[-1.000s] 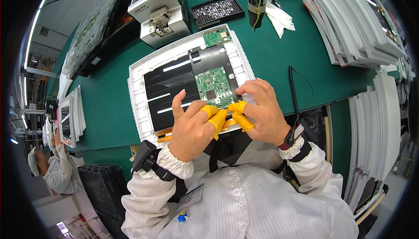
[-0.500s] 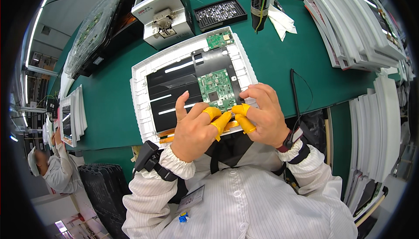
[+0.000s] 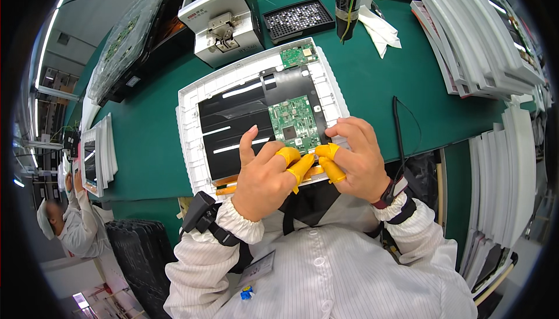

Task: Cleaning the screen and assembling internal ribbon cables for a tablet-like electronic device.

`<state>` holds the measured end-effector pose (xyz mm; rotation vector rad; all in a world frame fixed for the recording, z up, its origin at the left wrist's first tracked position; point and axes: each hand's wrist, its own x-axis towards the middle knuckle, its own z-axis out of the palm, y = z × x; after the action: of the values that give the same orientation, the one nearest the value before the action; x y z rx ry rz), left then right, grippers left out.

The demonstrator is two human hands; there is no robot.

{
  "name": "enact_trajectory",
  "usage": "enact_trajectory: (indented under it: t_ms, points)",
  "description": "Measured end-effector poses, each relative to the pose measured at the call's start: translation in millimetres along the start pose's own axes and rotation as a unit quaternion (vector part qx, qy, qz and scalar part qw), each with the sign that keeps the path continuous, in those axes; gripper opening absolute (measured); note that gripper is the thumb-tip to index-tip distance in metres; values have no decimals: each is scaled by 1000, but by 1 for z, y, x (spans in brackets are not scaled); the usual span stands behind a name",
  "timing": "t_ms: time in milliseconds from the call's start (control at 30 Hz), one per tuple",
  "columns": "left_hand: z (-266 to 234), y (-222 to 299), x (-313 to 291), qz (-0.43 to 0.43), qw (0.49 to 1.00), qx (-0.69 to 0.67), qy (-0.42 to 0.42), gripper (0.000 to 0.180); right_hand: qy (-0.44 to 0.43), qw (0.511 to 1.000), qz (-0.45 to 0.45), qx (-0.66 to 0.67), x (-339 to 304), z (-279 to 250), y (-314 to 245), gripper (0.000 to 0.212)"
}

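My landmark is the white housing [image 3: 187,127], lying open side up on the green table [image 3: 378,92] right in front of me, likely so its inside is within easy reach. Inside it, right of the middle, the green circuit board [image 3: 294,120] sits beside a glossy black panel [image 3: 233,106], and a small green board [image 3: 298,56] is at the housing's far right corner. My left hand [image 3: 263,182] and right hand [image 3: 358,165] come in over the housing's near edge and meet at the circuit board's near end. On each, thumb and forefinger are bent nearly together while the other fingers lift away, perhaps to leave the parts untouched; whether a small part sits between the tips, I cannot tell. Yellow finger covers [image 3: 300,169] dress those working tips, probably for grip or to protect the electronics. An amber strip [image 3: 226,190] shows along the housing's near edge, partly under my hands. Just beyond the housing's far edge stands a boxy white machine [image 3: 207,13], with a black tray [image 3: 307,33] of small shiny pieces beside it, presumably kept near for reaching.
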<state>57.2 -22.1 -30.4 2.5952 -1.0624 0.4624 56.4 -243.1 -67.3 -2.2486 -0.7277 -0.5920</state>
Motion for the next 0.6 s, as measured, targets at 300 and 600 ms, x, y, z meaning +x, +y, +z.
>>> enact_trajectory:
  t_ms: [300, 600]
  points:
    - [2, 0, -1, -9, 1000, -15, 3, 3, -13, 1000, -6, 1, -1, -1, 1, 18]
    - [3, -1, -2, -14, 999, -31, 7, 3, -30, 1000, -4, -4, 1, 0, 0, 22]
